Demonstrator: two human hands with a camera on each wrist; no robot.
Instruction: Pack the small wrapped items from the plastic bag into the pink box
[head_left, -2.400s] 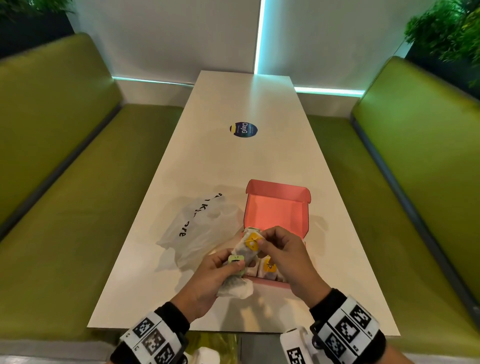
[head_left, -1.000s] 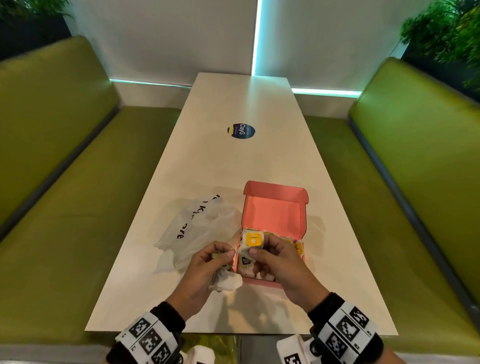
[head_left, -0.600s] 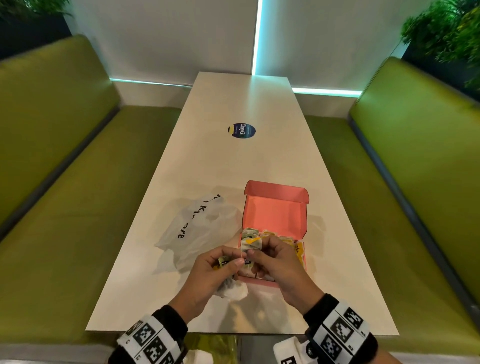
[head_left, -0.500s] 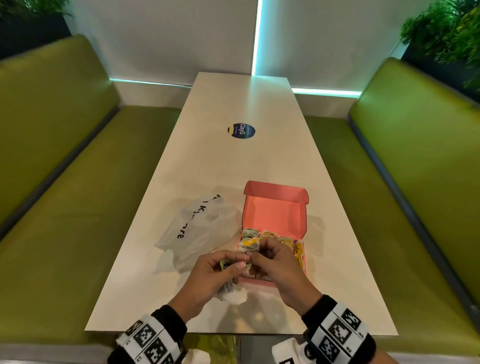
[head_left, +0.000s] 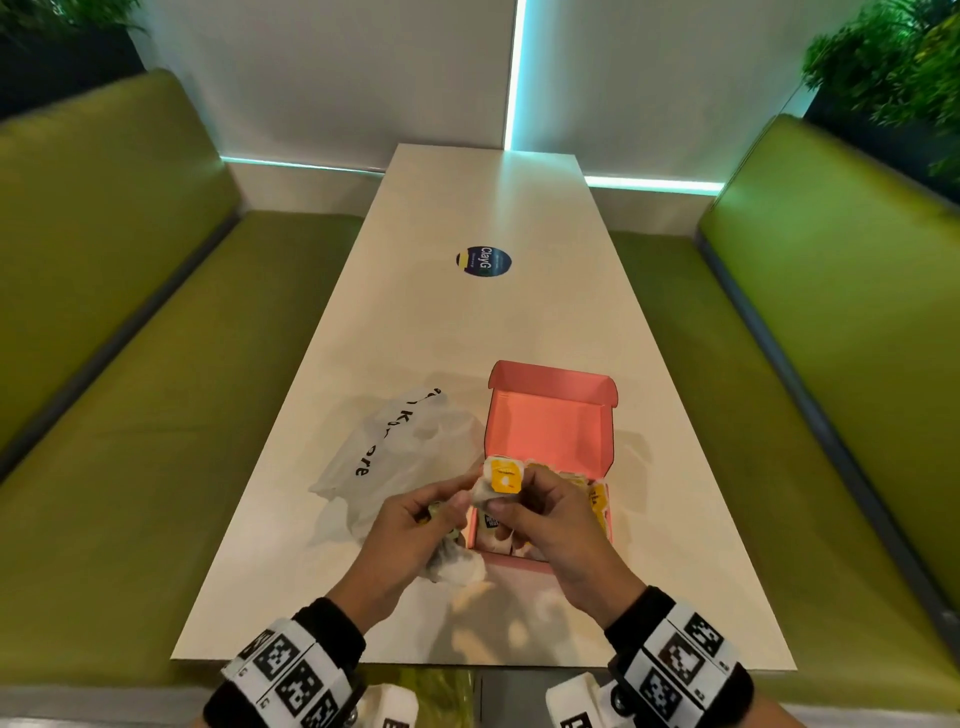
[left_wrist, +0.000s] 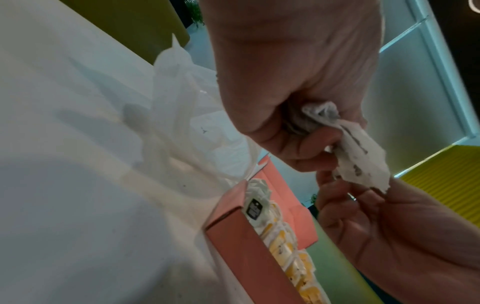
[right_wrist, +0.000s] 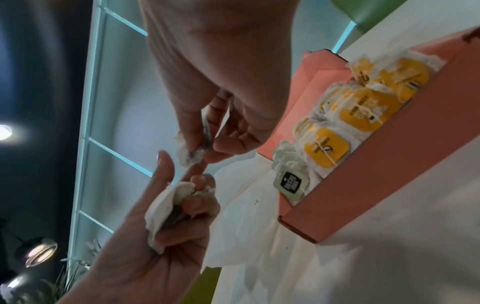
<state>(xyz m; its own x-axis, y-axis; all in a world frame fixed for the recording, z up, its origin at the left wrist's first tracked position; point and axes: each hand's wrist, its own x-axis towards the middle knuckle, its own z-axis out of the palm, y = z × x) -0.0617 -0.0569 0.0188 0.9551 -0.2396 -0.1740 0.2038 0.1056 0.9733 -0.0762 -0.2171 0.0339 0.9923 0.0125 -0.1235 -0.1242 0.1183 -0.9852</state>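
Note:
The pink box (head_left: 550, 447) stands open on the table, lid up, its near part filled with white wrapped items with yellow tags (right_wrist: 363, 107). The crumpled plastic bag (head_left: 395, 457) lies to its left. My right hand (head_left: 506, 506) pinches a wrapped item with a yellow tag (head_left: 503, 480) above the box's near left corner. My left hand (head_left: 447, 512), touching it from the left, grips a bunch of white wrapped items (head_left: 454, 564). In the right wrist view this bunch (right_wrist: 166, 209) sits in the left palm. The left wrist view shows a white packet (left_wrist: 361, 152) between both hands.
The long white table (head_left: 467, 322) carries a round dark sticker (head_left: 483, 261) further away. Green benches (head_left: 130, 415) run along both sides, and plants stand in the far corners. The table's near edge is just below my wrists.
Both hands stay together at the box's near left corner. The yellow-tagged item in my right hand has turned its tag up toward the camera again. The box and bag have not moved.

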